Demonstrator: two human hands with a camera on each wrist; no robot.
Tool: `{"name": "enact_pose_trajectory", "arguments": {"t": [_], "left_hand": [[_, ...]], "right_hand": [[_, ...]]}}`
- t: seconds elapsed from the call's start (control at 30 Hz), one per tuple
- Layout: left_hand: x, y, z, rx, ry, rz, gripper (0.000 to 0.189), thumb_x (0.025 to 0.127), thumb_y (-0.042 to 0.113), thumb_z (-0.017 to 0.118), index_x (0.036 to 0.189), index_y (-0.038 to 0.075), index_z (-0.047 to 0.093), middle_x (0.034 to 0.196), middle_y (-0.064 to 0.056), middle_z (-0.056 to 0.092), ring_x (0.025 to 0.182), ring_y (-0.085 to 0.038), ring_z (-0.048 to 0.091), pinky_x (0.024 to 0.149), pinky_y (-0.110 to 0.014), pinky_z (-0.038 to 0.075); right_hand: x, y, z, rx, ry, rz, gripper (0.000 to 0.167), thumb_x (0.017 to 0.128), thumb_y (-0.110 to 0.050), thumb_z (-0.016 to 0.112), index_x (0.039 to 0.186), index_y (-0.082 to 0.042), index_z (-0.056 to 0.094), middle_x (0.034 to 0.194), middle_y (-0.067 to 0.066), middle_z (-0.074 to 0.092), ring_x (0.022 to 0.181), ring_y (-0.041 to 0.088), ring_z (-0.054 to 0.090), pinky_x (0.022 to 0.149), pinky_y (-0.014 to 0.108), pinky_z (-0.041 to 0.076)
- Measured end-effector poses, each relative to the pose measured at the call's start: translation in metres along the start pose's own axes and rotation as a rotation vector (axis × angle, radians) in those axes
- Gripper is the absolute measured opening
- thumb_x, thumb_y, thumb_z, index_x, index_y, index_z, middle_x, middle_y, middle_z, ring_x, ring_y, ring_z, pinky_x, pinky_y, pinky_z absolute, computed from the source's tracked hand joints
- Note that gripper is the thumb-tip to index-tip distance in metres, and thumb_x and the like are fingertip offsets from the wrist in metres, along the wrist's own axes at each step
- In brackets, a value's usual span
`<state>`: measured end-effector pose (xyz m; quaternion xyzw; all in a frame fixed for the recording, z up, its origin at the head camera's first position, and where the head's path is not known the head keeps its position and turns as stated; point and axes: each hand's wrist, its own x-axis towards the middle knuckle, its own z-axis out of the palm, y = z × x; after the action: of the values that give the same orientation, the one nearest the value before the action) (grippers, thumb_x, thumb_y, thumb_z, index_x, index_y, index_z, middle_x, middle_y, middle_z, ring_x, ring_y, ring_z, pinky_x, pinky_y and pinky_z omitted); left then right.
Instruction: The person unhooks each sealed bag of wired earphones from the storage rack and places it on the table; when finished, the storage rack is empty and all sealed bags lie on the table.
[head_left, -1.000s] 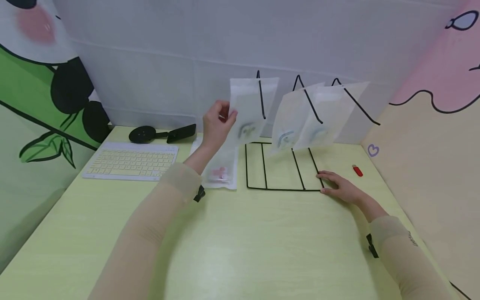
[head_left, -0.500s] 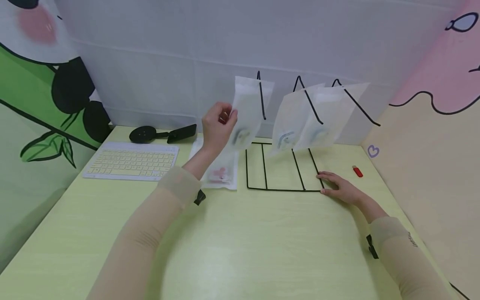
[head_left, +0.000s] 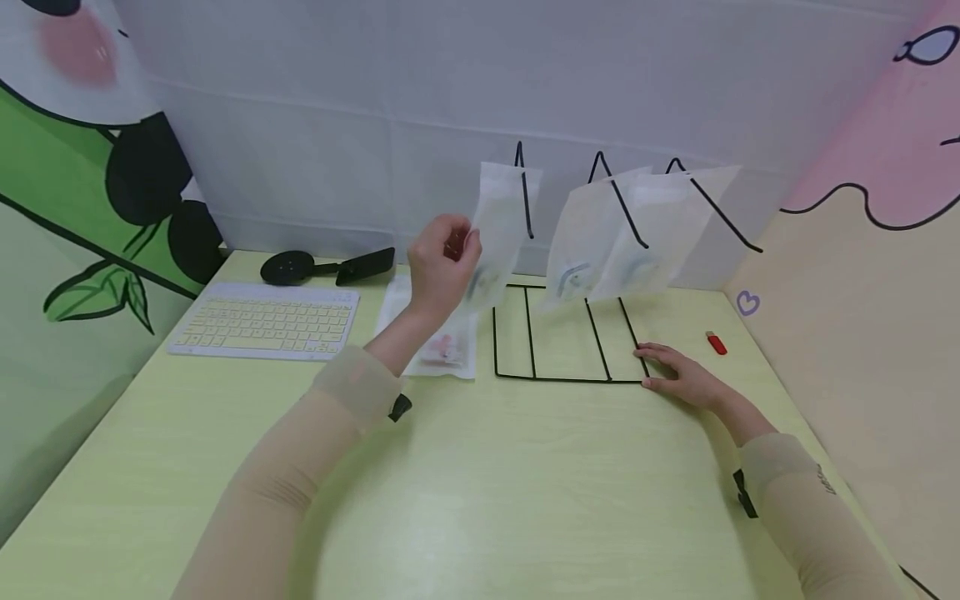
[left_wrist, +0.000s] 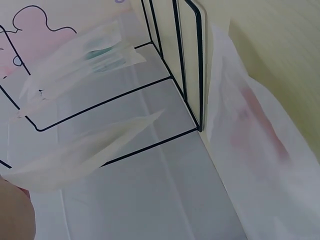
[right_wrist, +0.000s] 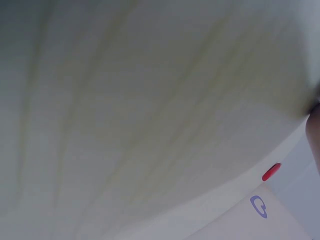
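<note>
My left hand [head_left: 444,265] pinches the near edge of a translucent white packet [head_left: 501,217] that hangs on the left hook of a black wire rack [head_left: 551,379]. The left wrist view shows this packet [left_wrist: 75,155] almost edge-on. Two similar packets, one on the middle hook [head_left: 592,225] and one on the right hook [head_left: 671,212], show bluish contents near their lower ends. My right hand [head_left: 682,377] rests on the right side of the rack's base, thumb by the front corner. A further packet [head_left: 450,350] with pink contents lies on the table, partly behind my left forearm.
A white keyboard [head_left: 262,323] lies at the left of the table. Behind it are a black ladle [head_left: 287,268] and a black turner [head_left: 365,266]. A red USB stick [head_left: 716,342] lies right of the rack. A white cloth wall [head_left: 300,167] rises close behind the rack.
My left hand has shifted slightly right and down, and the packet it holds has turned to look narrower. My right hand, the rack and the other packets stay put.
</note>
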<state>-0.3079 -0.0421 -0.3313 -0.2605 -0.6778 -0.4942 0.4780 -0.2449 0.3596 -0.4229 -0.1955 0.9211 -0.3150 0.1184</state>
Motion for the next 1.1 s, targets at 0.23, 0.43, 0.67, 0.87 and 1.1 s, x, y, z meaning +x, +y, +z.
{"name": "enact_pose_trajectory", "arguments": {"t": [0.23, 0.43, 0.67, 0.87, 1.1], "left_hand": [[-0.002, 0.009, -0.003, -0.001, 0.002, 0.017, 0.006, 0.083, 0.002, 0.061, 0.080, -0.002, 0.061, 0.067, -0.011, 0.058, 0.055, -0.016, 0.052, 0.051, -0.023, 0.044], [-0.003, 0.018, -0.007, -0.020, 0.008, 0.025, 0.004, 0.081, -0.002, 0.064, 0.078, -0.001, 0.062, 0.066, -0.010, 0.058, 0.054, -0.016, 0.050, 0.050, -0.024, 0.042], [-0.006, 0.030, -0.014, -0.016, 0.003, 0.020, 0.004, 0.083, 0.000, 0.064, 0.079, -0.001, 0.063, 0.067, -0.010, 0.059, 0.054, -0.015, 0.050, 0.048, -0.024, 0.042], [-0.010, 0.040, -0.022, -0.010, -0.038, 0.028, 0.005, 0.084, 0.002, 0.063, 0.080, -0.001, 0.063, 0.068, -0.011, 0.059, 0.055, -0.014, 0.049, 0.049, -0.022, 0.042], [-0.011, 0.049, -0.031, -0.022, -0.052, 0.045, 0.006, 0.083, 0.001, 0.064, 0.077, 0.000, 0.063, 0.067, -0.010, 0.058, 0.054, -0.013, 0.048, 0.048, -0.022, 0.041]], "right_hand": [[0.003, 0.010, 0.001, -0.018, 0.005, 0.012, 0.053, 0.091, -0.013, 0.062, 0.138, 0.002, 0.042, 0.150, 0.027, 0.024, 0.137, 0.051, 0.015, 0.106, 0.069, 0.012], [0.009, 0.040, 0.005, -0.048, 0.012, 0.008, 0.056, 0.091, -0.023, 0.063, 0.141, -0.007, 0.042, 0.152, 0.020, 0.024, 0.139, 0.046, 0.016, 0.106, 0.068, 0.014], [0.010, 0.048, 0.005, -0.041, 0.012, -0.012, 0.056, 0.091, -0.030, 0.063, 0.140, -0.011, 0.044, 0.152, 0.019, 0.025, 0.138, 0.047, 0.016, 0.106, 0.068, 0.014], [0.009, 0.045, 0.005, -0.044, 0.013, -0.008, 0.056, 0.091, -0.029, 0.062, 0.141, -0.010, 0.043, 0.152, 0.018, 0.025, 0.139, 0.046, 0.016, 0.106, 0.068, 0.015], [0.009, 0.041, 0.005, -0.013, 0.002, 0.000, 0.056, 0.091, -0.026, 0.063, 0.140, -0.009, 0.043, 0.152, 0.018, 0.025, 0.140, 0.045, 0.015, 0.107, 0.067, 0.013]]}}
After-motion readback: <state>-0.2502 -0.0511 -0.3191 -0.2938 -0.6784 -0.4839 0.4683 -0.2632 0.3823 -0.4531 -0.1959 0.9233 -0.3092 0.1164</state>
